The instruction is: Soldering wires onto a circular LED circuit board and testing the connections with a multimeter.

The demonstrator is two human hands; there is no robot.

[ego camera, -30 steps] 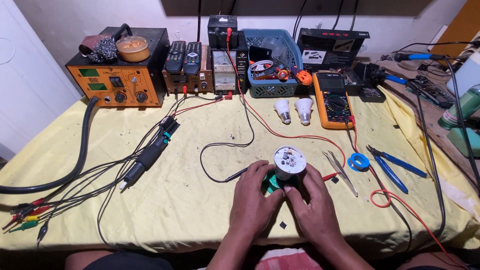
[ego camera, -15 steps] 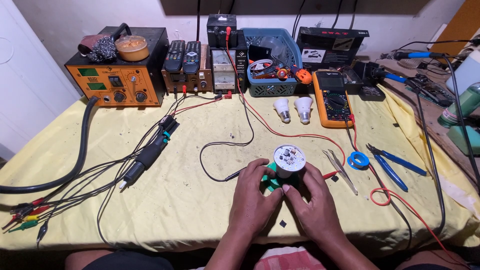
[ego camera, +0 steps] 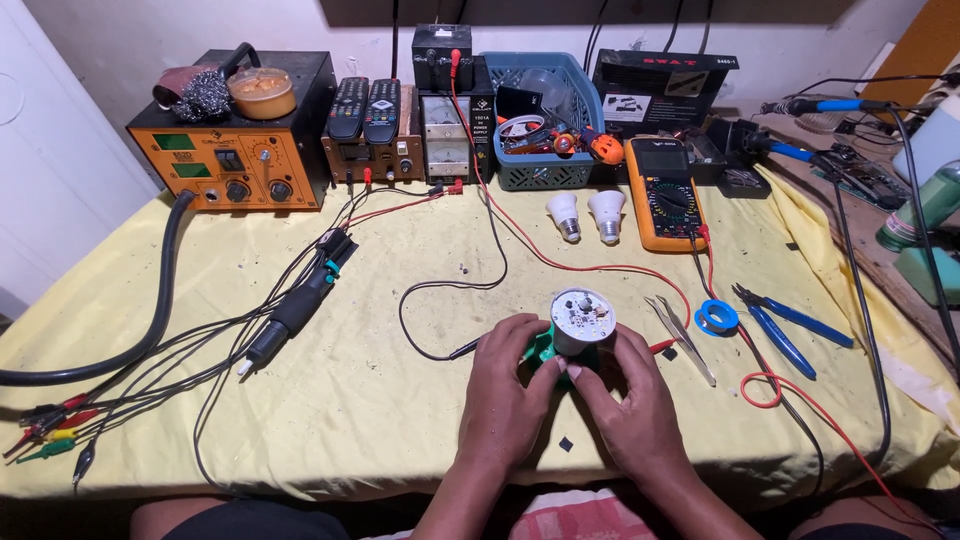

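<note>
Both my hands hold an opened white lamp bulb body [ego camera: 583, 322] near the front middle of the yellow-covered table [ego camera: 380, 400]. Its round circuit board faces up. My left hand [ego camera: 508, 385] grips its left side, where a green part [ego camera: 541, 350] shows between the fingers. My right hand [ego camera: 632, 395] wraps the right side and the base. A black probe tip [ego camera: 462, 349] lies just left of my left hand, and a red probe tip [ego camera: 662, 346] just right of my right hand.
Tweezers [ego camera: 680, 325], a blue tape roll [ego camera: 717, 318] and blue-handled pliers [ego camera: 785, 325] lie to the right. Two white bulbs [ego camera: 587, 215] and an orange multimeter [ego camera: 666, 194] sit behind. An orange station [ego camera: 235, 160], power supply [ego camera: 447, 140] and blue basket [ego camera: 543, 120] line the back. Cables and clips spread left.
The bulb body has shifted slightly in my hands, tilting its board a bit more upward. Both hands stay wrapped around it in the same spot.
</note>
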